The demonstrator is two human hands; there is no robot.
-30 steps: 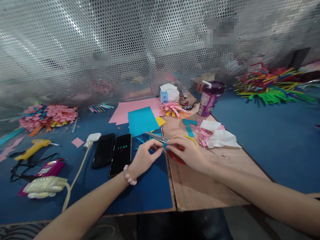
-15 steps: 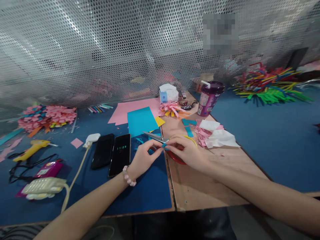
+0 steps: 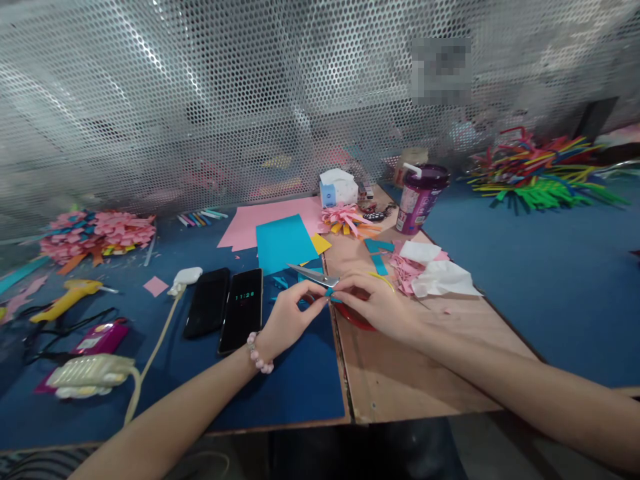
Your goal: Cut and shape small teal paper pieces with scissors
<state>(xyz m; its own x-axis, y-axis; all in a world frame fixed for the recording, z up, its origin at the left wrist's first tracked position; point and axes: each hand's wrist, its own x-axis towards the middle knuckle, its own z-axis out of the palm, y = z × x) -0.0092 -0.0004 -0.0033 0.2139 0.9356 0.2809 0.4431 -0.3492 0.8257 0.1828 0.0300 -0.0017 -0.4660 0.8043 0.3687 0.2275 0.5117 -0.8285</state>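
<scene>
A: What do you see at the hands now?

B: In the centre of the frame, the left hand (image 3: 287, 317) and the right hand (image 3: 383, 303) meet. Both pinch one small teal paper piece (image 3: 330, 293) between the fingertips. The scissors (image 3: 313, 274) lie just behind it, blades toward the upper left; I cannot tell if the right hand also holds their handle.

A: Did something change in the last second?

B: Very little. The hands stayed at the same place with the same closed pinch; only the fingers moved slightly on the piece. I judge this is fine work on the paper, not a reach.

A: And the table?

B: A blue mat (image 3: 300, 373) on the left, bare wood on the right. Two phones (image 3: 227, 305) lie left of the hands, and teal and pink sheets (image 3: 283, 240) behind. A perforated metal screen (image 3: 200, 100) closes the back.
</scene>
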